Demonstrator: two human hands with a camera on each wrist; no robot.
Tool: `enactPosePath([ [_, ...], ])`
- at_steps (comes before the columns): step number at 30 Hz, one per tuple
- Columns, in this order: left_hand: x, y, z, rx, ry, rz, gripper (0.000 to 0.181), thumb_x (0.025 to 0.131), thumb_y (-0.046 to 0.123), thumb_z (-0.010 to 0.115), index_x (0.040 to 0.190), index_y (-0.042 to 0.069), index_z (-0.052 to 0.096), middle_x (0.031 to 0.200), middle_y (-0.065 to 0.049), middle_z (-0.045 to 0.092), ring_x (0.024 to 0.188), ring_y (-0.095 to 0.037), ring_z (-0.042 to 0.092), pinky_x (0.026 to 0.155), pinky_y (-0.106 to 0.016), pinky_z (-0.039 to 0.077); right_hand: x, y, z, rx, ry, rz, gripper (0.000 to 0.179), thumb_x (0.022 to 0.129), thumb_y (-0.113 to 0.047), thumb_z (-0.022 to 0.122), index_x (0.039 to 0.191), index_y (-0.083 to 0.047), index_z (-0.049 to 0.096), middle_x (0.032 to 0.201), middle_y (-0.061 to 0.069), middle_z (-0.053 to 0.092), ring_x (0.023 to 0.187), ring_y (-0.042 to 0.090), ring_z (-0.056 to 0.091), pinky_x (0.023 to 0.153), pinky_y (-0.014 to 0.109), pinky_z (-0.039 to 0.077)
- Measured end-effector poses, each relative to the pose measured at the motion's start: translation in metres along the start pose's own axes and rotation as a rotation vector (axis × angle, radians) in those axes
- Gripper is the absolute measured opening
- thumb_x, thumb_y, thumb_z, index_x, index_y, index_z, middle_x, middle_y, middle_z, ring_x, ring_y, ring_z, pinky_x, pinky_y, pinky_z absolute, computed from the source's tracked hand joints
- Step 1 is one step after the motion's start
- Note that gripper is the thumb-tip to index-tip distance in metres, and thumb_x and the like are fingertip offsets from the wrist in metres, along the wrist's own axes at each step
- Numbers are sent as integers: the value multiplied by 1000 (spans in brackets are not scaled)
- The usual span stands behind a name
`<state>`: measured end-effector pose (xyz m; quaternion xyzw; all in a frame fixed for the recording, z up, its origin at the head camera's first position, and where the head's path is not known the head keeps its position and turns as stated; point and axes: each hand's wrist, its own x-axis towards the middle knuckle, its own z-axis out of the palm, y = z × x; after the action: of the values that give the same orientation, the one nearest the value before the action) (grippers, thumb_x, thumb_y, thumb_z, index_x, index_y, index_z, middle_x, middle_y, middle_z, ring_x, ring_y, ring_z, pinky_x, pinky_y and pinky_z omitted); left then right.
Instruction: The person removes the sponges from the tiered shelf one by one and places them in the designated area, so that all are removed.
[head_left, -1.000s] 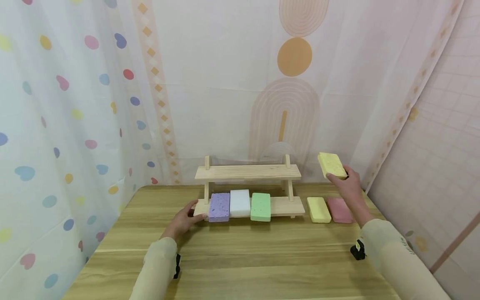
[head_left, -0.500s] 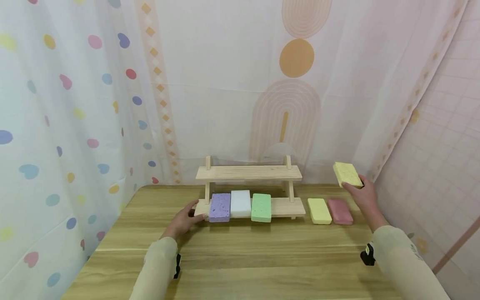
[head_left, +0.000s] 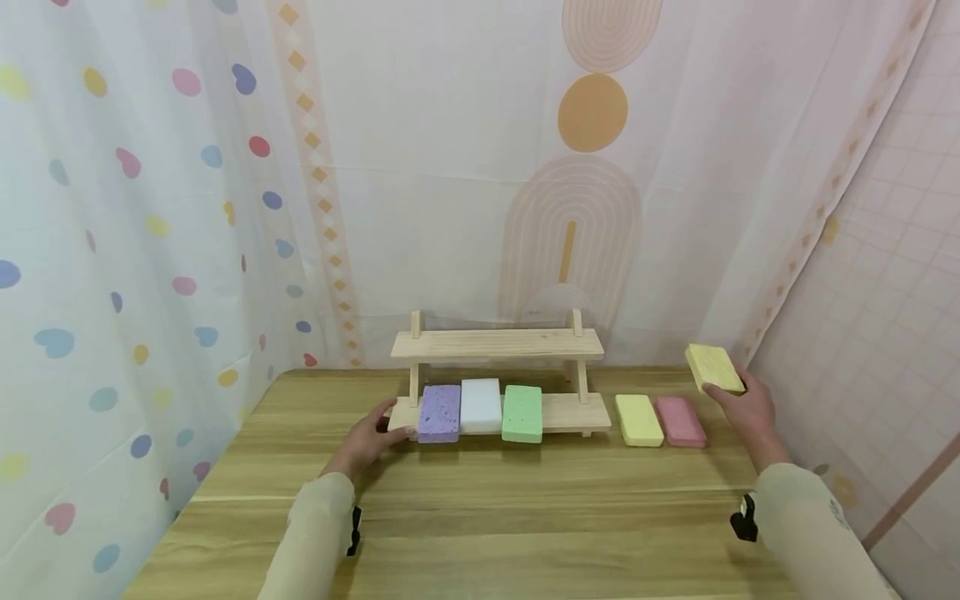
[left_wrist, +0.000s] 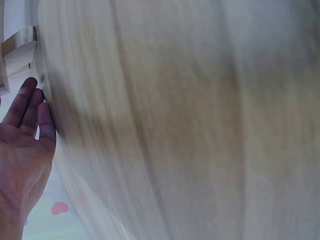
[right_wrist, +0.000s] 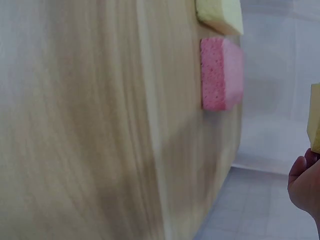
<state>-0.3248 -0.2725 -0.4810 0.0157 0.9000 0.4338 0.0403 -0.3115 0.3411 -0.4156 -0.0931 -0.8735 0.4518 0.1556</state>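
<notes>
Left hand (head_left: pixel 367 437) at the left end of the two-tier wooden stand (head_left: pixel 495 343): thumb near its front edge, set apart from my nearly straight fingers; I cannot tell whether they pinch the wood. On the lower shelf (head_left: pixel 562 412), in order: purple sponge (head_left: pixel 438 414), white block (head_left: pixel 481 406) just beside it and set slightly further back, green sponge (head_left: pixel 522 414) across a narrow gap. Purple and green overhang the front edge. Right of the stand, on the counter (head_left: pixel 495 517): first yellow sponge (head_left: pixel 639 421), lying flat, with pink sponge (head_left: pixel 681 422) just beside it. Far right: my right hand (head_left: pixel 752 417) pinches the second yellow sponge (head_left: pixel 714 367), clear of the counter, thumb at its near edge, other fingers mostly hidden.
</notes>
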Motion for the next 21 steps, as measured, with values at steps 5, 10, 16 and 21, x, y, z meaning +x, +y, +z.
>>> enactPosePath([
  [5,1,0,-1,0,3,-9,90,89,52,70,157,13,27,138,-28,50,124,-40,49,102,-57,39,-2,15,-2,-10,-29,6,78,96,-32,65,148,13,28,147,37,34,130,47,37,105,56,32],
  [10,0,1,-2,5,-3,-22,93,88,56,69,157,13,25,141,-29,47,128,-43,46,104,-59,35,-9,31,-3,-13,-39,26,70,95,-32,65,139,16,39,134,35,46,112,40,46,88,46,39],
  [16,-1,1,-2,5,-5,-25,93,88,56,69,158,13,25,142,-30,46,129,-44,45,104,-60,36,-14,48,-6,-23,-76,79,71,96,-34,64,137,17,37,132,37,44,112,42,45,89,48,39],
  [21,-2,1,0,-2,3,-16,91,89,52,70,157,12,26,140,-29,48,128,-43,47,104,-59,37,-17,55,-9,-41,-162,98,78,98,-38,59,144,18,29,140,40,35,122,48,40,98,56,36],
])
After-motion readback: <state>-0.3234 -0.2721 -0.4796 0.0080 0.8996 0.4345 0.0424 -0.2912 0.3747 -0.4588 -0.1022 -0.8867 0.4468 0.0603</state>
